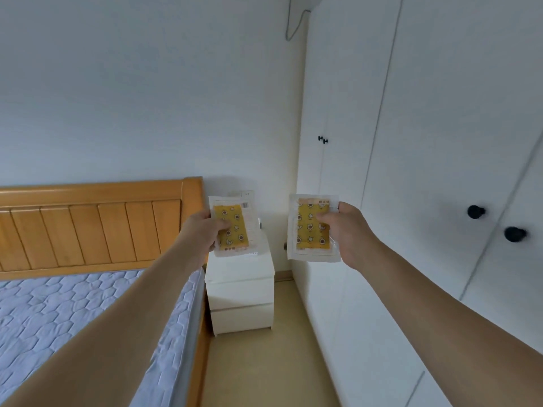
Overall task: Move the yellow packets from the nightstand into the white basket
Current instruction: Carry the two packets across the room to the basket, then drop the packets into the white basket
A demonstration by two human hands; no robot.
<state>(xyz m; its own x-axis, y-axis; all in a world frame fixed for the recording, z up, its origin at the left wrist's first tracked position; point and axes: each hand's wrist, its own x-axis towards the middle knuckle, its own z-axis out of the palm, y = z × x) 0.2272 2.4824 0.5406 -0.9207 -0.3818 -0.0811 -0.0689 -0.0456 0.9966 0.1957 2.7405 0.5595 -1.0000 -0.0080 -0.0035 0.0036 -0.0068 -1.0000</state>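
So you have both hands raised at arm's length toward the far corner of the room, each one closed on a yellow packet. Your left hand (205, 230) pinches the left packet (233, 227) by its left edge, thumb across the printed face; your right hand (348, 230) pinches the right packet (313, 229) by its right edge. Both packets hang upright, long axis vertical, faces toward you, apart from each other with a gap between them. They are lifted clear above the white nightstand (241, 289), which stands low in the far corner between the wooden bed (88, 224) on the left and the white wardrobe (411, 171) on the right. Whether anything is left on the nightstand's top, you cannot tell, since the left packet covers much of it. The white basket is nowhere in view, so the relation that matters is simply unknown from here: you will likely have to turn away from this corner to find it. Judging by the grips, both packets are equally ready to carry, and neither hand has an advantage until the basket shows.
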